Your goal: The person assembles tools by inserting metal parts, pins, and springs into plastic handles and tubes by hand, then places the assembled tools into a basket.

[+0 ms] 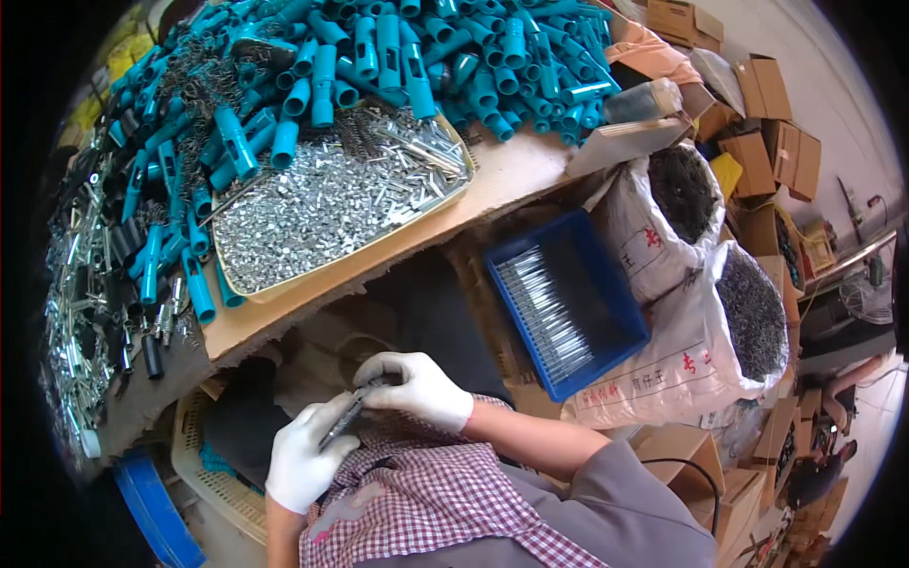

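White gloves cover both hands, which meet over my lap below the bench edge. My left hand (308, 454) is closed round a slim dark grey metal rod-like part (343, 420), held aslant. At the part's upper end, my right hand (414, 390) pinches with thumb and fingers; a small piece there is too hidden to name. On the bench in front stands a shallow cream tray (355, 252) heaped with small silvery metal pieces (303, 204) and some longer pins (421, 156). Teal slotted tubes (388, 52) are piled behind and left of the tray.
A blue bin (614, 331) with rows of silvery rods (544, 308) stands right of the bench. Two white sacks (653, 379) of dark small parts are beside it. Cardboard boxes (791, 156) lie farther right. A yellow crate (222, 488) sits low at left. Another person works far right.
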